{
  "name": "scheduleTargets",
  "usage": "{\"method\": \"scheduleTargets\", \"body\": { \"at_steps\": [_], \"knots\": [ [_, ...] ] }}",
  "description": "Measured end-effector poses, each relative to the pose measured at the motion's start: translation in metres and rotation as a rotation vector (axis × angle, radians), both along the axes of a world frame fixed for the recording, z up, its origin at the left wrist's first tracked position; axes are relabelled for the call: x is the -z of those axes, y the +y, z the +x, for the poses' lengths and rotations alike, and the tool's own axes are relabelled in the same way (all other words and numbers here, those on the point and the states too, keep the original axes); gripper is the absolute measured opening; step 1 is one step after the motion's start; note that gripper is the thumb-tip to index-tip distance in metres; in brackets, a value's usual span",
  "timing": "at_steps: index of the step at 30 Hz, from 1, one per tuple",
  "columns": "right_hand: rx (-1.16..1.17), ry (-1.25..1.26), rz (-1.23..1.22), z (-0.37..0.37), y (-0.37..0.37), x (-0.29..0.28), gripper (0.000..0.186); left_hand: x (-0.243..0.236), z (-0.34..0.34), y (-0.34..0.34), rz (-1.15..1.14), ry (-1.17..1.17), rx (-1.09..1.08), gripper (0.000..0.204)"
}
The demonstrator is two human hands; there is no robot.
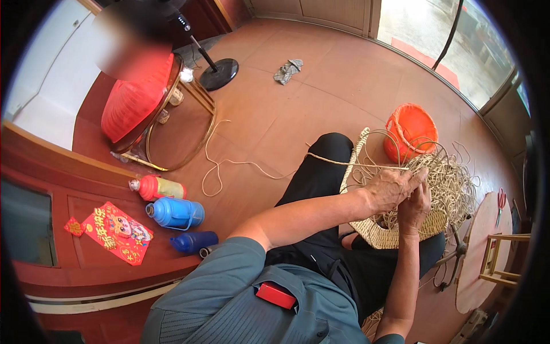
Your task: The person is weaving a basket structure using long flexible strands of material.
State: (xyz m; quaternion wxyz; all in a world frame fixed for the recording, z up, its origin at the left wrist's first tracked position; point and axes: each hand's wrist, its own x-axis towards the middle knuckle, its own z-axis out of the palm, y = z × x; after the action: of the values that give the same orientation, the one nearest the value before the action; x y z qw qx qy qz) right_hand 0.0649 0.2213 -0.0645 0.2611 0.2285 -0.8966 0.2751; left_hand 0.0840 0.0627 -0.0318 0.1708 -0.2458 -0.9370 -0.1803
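Note:
My left hand is closed, its fingertips meeting my right hand above my lap. A thin tan cord stretches from near my left knee to the fingers of both hands, which pinch it together; the exact grip is partly hidden. Under the hands, a woven straw-coloured piece with a thick braided border rests across my thighs. One of its sides rises along the inside of my left knee. Just beyond the hands, a large tangled heap of the same cord covers part of it.
An orange bucket stands past the cord heap. Loose cord trails over the tiled floor to the left. Flasks sit on a red ledge. Red-handled scissors lie on a round board at right, beside a small wooden stool.

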Motion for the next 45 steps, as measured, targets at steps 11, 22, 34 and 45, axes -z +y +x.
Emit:
{"method": "scheduleTargets", "body": {
  "at_steps": [11, 22, 34, 45],
  "knots": [
    [-0.013, -0.331, -0.14, 0.013, 0.014, -0.035, 0.05, 0.009, 0.03, 0.005, 0.39, 0.089, 0.083, 0.072],
    [-0.18, -0.681, -0.054, -0.002, 0.018, -0.081, 0.055, 0.021, 0.055, 0.014, 0.708, -0.197, 0.018, 0.068],
    [-0.22, -0.272, -0.027, 0.007, 0.02, -0.043, 0.018, -0.03, 0.102, -0.016, 0.718, -0.457, -0.111, 0.03],
    [-0.183, -0.119, -0.053, 0.001, 0.022, -0.02, 0.017, -0.094, 0.165, -0.253, 0.373, 0.028, -0.6, 0.025]
  ]
}}
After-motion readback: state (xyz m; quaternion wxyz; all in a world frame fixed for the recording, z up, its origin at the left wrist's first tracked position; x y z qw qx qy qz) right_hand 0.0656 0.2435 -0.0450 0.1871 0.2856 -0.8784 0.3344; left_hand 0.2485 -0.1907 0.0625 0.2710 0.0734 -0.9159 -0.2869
